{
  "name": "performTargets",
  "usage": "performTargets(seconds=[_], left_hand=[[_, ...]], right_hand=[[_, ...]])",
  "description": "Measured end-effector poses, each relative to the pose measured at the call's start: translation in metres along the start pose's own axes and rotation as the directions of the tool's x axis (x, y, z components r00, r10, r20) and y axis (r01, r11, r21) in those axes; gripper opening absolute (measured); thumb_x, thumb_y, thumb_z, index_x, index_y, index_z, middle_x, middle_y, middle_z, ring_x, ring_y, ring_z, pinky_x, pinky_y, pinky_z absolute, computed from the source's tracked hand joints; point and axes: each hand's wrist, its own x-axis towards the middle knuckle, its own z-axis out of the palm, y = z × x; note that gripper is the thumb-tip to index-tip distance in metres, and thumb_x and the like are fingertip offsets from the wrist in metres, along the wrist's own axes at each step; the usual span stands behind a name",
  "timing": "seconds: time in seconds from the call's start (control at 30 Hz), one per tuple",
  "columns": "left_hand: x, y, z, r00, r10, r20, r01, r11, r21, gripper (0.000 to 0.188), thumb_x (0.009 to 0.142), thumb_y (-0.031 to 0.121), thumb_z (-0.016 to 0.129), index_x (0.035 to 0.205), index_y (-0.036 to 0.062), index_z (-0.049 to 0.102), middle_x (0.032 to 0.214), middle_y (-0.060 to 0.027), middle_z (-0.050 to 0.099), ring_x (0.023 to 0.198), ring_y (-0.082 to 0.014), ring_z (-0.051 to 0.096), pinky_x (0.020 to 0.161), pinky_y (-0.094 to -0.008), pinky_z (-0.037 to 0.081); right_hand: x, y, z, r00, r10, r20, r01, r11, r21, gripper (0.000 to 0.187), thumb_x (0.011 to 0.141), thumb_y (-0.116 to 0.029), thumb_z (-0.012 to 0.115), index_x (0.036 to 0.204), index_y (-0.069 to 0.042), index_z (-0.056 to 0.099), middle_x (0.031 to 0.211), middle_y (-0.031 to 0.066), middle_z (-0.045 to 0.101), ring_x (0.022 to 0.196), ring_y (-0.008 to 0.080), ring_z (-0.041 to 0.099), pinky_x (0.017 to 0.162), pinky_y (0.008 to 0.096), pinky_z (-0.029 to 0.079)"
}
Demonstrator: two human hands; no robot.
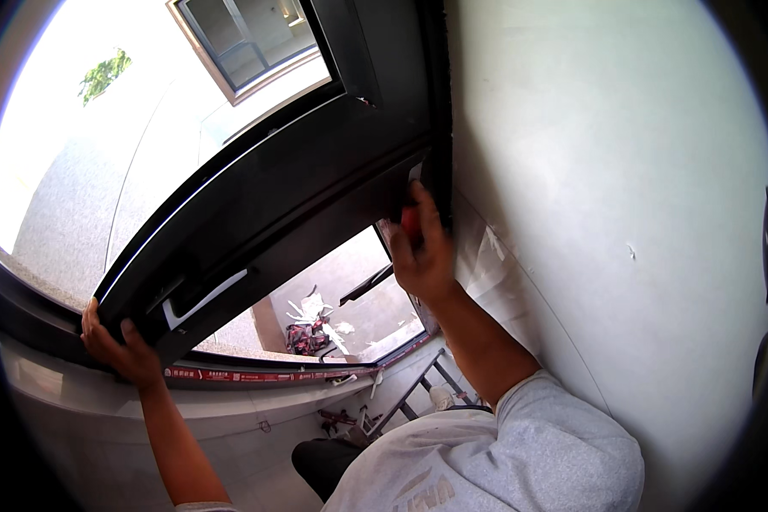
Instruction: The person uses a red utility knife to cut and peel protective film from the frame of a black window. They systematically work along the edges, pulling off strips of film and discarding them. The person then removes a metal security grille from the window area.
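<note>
A dark window sash [299, 183] stands swung inward in front of me, running from lower left to upper right. My left hand [119, 348] grips its lower left end, thumb on the face and fingers round the edge. Near that hand, a window handle [205, 300] with a bright silvery surface sits on the sash. Close to the wall, my right hand [425, 247] is closed round a red-handled tool [411, 224]. A pale flat part shows at its upper end, against the sash. The fingers hide much of the tool, so its exact kind is unclear.
A pale wall [623, 188] rises close on my right. Red printed tape [273, 375] runs along the lower window frame. Below are a metal ladder [414, 388] and several tools on the floor. Outside, a dark red bag [307, 337] lies beside white scraps [314, 305].
</note>
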Motion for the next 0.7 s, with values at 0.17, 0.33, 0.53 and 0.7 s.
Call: performTargets(seconds=[0.17,0.33,0.53,0.7], left_hand=[[-0.001,-0.002,0.001,1.000,-0.007,-0.012,0.007,1.000,0.000,0.058,0.111,0.044,0.046,0.149,0.0012,0.051,0.152,-0.0179,0.057,0.144,-0.0395,0.049,0.124,-0.0589,0.024],[-0.001,-0.001,0.001,1.000,-0.007,-0.004,0.007,1.000,-0.012,0.058,0.111,0.044,0.046,0.149,0.0009,0.051,0.151,-0.0183,0.057,0.144,-0.0399,0.049,0.124,-0.0593,0.024],[0.000,-0.001,0.001,1.000,-0.003,-0.007,0.003,1.000,-0.023,0.059,0.111,0.045,0.047,0.149,0.0006,0.051,0.151,-0.0187,0.057,0.143,-0.0400,0.049,0.123,-0.0595,0.025],[-0.001,-0.001,0.001,1.000,-0.018,-0.002,0.018,1.000,-0.010,0.060,0.110,0.046,0.047,0.150,0.0006,0.051,0.151,-0.0186,0.057,0.144,-0.0391,0.050,0.124,-0.0591,0.024]], right_hand=[[-0.001,-0.006,-0.005,0.999,0.030,0.015,-0.029,0.999,-0.040,0.062,0.094,-0.005,0.071,0.153,0.001,0.050,0.095,0.0197,0.075,0.073,0.0213,0.074,0.067,0.0319,0.057],[0.005,-0.012,-0.005,0.999,0.034,-0.001,-0.034,0.999,-0.012,0.063,0.094,-0.005,0.071,0.153,0.001,0.050,0.094,0.0187,0.075,0.072,0.0206,0.073,0.068,0.0323,0.057],[0.004,-0.013,-0.008,0.997,0.072,0.020,-0.072,0.997,-0.006,0.067,0.095,-0.002,0.067,0.157,0.006,0.042,0.111,0.0088,0.067,0.092,0.0117,0.063,0.082,0.0247,0.052],[-0.020,-0.005,-0.004,0.984,0.107,-0.142,-0.106,0.994,0.020,0.053,0.094,-0.004,0.067,0.145,0.002,0.055,0.092,0.0142,0.071,0.081,0.0233,0.071,0.076,0.0321,0.056]])
